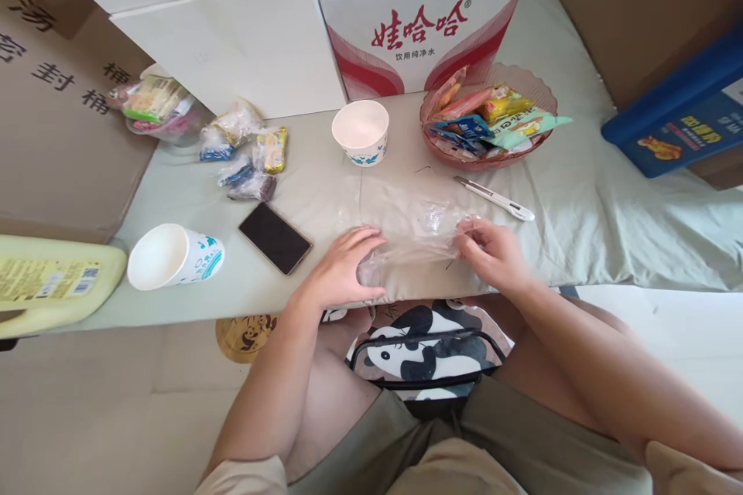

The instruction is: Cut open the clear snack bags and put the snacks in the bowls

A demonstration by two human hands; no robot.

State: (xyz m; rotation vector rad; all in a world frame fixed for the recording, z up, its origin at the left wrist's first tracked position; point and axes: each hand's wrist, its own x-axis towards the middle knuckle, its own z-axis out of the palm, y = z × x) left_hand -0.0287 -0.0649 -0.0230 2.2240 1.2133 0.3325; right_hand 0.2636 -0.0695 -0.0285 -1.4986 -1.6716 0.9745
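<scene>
Head view: a clear plastic bag (415, 236) lay on the cloth (592, 236) near its front edge, creased and spread between two bare hands. The right hand (491, 251) pinched the bag's right end between thumb and fingers; the left hand (348, 267) was held wide, thumb well apart from the fingers, at the bag's left end, and whether it pressed on the film could not be told. As far as could be judged, the handling of the bag was under way and not finished: the film was laid out, yet it was neither smooth nor folded, and no contents could be made out in it. The knife (496, 199) lay just beyond the right hand, held by neither hand. Snacks filled the pink bowl (464, 158), and a group of loose snacks (270, 151) lay farther left. Room for moving was greatest in the bare strip of cloth to the right of the right hand. Behind the bag, the nearer paper cup (363, 139) and the bowl limited reach, with the white box (429, 39) as a wall at the back; the phone (275, 238) bounded the left hand's side, and the front edge ran close below both hands.
</scene>
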